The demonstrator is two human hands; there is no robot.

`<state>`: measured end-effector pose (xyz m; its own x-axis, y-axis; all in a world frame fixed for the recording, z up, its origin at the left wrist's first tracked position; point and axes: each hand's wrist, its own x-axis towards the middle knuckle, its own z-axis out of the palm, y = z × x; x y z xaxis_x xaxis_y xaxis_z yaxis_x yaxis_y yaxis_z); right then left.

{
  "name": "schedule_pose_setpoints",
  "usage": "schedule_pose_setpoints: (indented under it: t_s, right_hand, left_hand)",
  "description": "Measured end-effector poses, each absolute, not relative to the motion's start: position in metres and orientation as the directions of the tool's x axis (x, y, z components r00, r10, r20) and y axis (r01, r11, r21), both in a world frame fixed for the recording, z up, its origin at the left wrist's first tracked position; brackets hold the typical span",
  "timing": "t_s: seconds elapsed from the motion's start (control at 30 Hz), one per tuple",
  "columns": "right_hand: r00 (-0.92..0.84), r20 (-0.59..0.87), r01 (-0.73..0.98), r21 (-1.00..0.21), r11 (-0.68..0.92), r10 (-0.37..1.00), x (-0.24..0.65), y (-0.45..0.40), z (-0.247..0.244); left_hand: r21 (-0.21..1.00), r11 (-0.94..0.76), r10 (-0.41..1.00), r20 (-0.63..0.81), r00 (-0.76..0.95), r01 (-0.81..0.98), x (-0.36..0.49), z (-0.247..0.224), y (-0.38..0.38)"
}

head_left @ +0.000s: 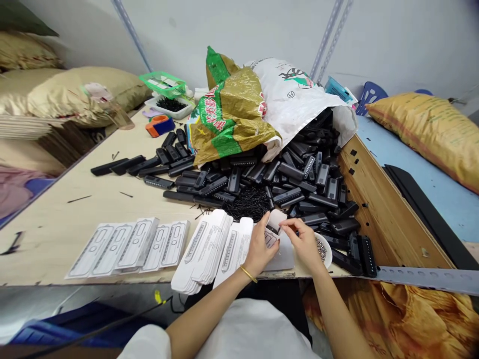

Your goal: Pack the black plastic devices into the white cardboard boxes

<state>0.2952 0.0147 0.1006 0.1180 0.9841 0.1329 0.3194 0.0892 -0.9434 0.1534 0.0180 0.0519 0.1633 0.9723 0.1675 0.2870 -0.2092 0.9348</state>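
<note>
My left hand [258, 250] is wrapped around a small white printed cardboard box [276, 219], whose top flap stands up with the end open. My right hand [304, 243] pinches at the edge of that flap, thumb and fingertips together. Something dark shows inside the box opening. Just left of my left hand lie stacks of flat white printed cartons [204, 244], overhanging the table's front edge. Beside my right wrist is a white bowl [328, 254] of small shiny metal pieces. Beyond both hands spreads a heap of thin black sticks [249, 202].
Black plastic cases [292, 172] are heaped across the table, spilling from a white sack [295, 99] and a gold-green bag [232, 109]. Several closed white boxes [138, 244] lie in a row at front left. An orange-blue tape roll [160, 125] sits behind; a wooden board [392, 209] borders the right.
</note>
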Motion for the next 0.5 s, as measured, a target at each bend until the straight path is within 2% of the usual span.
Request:
schedule_pose_setpoints:
  t_s: [0.07,0.2,0.27,0.33,0.43,0.5]
  right_hand:
    - [0.147,0.152,0.369,-0.925,0.089,0.977,0.292,0.013,0.089]
    - [0.240,0.113,0.213,-0.975,0.061,0.964,0.275,0.019,0.065]
    - [0.256,0.118,0.225,-0.973,0.059,0.959,0.260,0.019,0.059]
    - [0.262,0.220,0.325,-0.937,0.129,0.940,0.247,0.014,0.057]
    - [0.181,0.396,0.436,-0.853,0.287,0.900,0.239,0.003,0.058]
    - [0.174,0.412,0.438,-0.846,0.305,0.894,0.242,-0.001,0.059]
  left_hand:
    - [0.942,-0.205,0.975,0.173,0.139,0.265,0.151,0.048,0.016]
    - [0.940,-0.283,0.939,0.232,0.252,0.190,0.147,0.041,0.012]
    - [0.950,-0.283,0.928,0.236,0.288,0.134,0.146,0.040,0.011]
    - [0.969,-0.227,0.942,0.195,0.273,0.092,0.146,0.039,0.012]
    - [0.982,-0.176,0.952,0.151,0.265,0.074,0.147,0.039,0.013]
    - [0.979,-0.182,0.952,0.152,0.265,0.089,0.149,0.040,0.013]
